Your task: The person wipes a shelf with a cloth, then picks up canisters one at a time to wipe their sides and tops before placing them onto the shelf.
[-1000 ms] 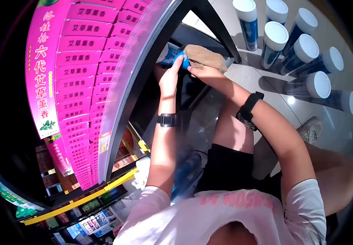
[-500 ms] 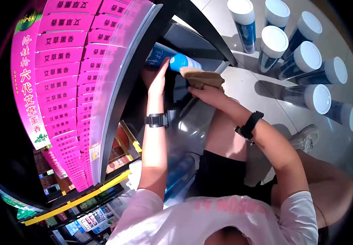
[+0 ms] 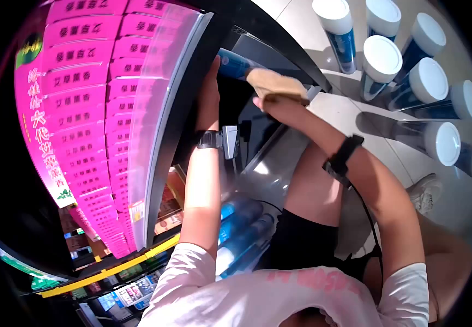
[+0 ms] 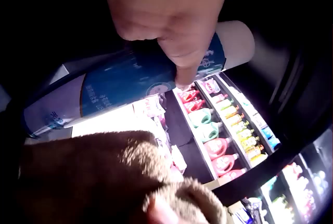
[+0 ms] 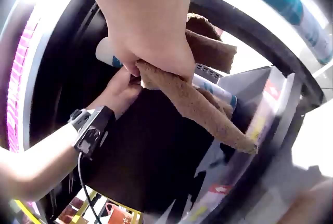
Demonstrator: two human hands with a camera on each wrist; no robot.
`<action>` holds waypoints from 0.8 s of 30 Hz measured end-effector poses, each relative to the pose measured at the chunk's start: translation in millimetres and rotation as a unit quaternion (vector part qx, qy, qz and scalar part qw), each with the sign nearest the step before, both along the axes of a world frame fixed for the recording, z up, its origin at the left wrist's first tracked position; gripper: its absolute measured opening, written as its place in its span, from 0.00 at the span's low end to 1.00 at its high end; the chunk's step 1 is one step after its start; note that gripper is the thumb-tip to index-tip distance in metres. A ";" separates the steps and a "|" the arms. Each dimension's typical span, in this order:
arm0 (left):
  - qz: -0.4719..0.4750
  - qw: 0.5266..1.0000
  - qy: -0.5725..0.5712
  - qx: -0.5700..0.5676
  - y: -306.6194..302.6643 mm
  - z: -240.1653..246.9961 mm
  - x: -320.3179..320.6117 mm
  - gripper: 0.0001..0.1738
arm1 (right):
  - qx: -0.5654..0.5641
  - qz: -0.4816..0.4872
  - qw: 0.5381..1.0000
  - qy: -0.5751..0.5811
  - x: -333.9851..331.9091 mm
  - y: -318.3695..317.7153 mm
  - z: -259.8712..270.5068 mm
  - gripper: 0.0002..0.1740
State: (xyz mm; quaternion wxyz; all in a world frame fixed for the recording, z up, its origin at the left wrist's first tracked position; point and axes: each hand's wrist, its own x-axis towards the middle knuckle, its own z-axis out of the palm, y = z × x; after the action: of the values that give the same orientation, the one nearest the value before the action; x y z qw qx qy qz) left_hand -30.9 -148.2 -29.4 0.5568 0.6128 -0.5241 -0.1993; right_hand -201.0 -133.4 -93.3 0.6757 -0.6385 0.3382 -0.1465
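Hands (image 5: 118, 91) (image 5: 151, 37), 2, hold 1 tube (image 4: 127, 81), 1 cloth (image 3: 280, 87).

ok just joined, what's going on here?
A person is reaching into a black-framed stand with both hands. The left hand holds a blue tube lying roughly sideways; the right hand grips a brown cloth close to it. Whether the cloth touches the tube isn't clear. Several white-lidded tubes stand grouped on the floor nearby.
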 end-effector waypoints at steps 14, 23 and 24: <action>0.107 0.967 -0.217 0.073 -52.1 -49.5 128.5 0.33 | 0.053 -0.084 0.978 -0.181 103.2 -59.7 -4.0 0.22; 0.032 0.998 0.024 -0.042 -101.7 -33.8 88.9 0.25 | -0.058 -0.144 0.973 -0.170 188.2 -107.5 -34.1 0.16; 0.025 0.998 0.026 -0.042 -107.1 -34.2 92.4 0.24 | -0.054 -0.151 0.972 -0.169 202.6 -115.0 -43.1 0.16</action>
State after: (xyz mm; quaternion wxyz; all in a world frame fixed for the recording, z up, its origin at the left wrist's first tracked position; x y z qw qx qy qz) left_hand 61.5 -255.3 -63.7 0.6008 0.5960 -0.5018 -0.1790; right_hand 1.7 -248.4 -136.4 0.6574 -0.5815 0.3034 -0.3710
